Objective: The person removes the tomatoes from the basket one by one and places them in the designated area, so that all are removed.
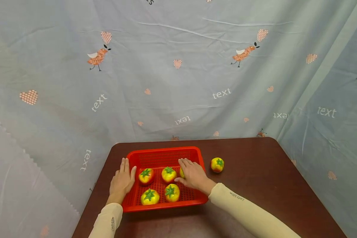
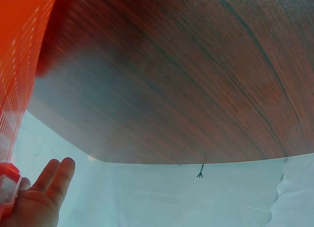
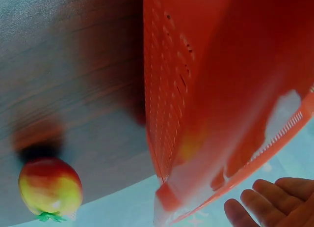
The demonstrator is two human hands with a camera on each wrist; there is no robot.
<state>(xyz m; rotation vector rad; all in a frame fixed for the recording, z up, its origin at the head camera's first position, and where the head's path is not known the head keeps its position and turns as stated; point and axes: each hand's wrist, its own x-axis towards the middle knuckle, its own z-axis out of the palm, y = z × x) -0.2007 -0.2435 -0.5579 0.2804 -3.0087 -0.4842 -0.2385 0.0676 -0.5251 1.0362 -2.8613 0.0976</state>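
A red plastic basket (image 1: 163, 207) with perforated walls holds several yellow-and-red, tomato-like fruits (image 1: 172, 193) with green leafy tops. My left hand (image 1: 121, 181) lies along the basket's left rim, fingers straight and pointing away from me. In the left wrist view, that hand (image 2: 39, 200) shows beside the basket wall (image 2: 22, 55). Over the basket's right part reaches my right hand (image 1: 194, 175), fingers extended and thumb apart, partly covering one fruit. The right wrist view shows its fingers (image 3: 274, 197) spread loosely beyond the basket's rim (image 3: 245, 170), with nothing in them.
One more fruit (image 1: 217, 165) of the same kind sits on the dark brown wooden table (image 1: 256, 185), just right of the basket. Behind the table hangs a pale grey-blue cloth (image 1: 154, 76) printed with birds and hearts, continuing along both sides.
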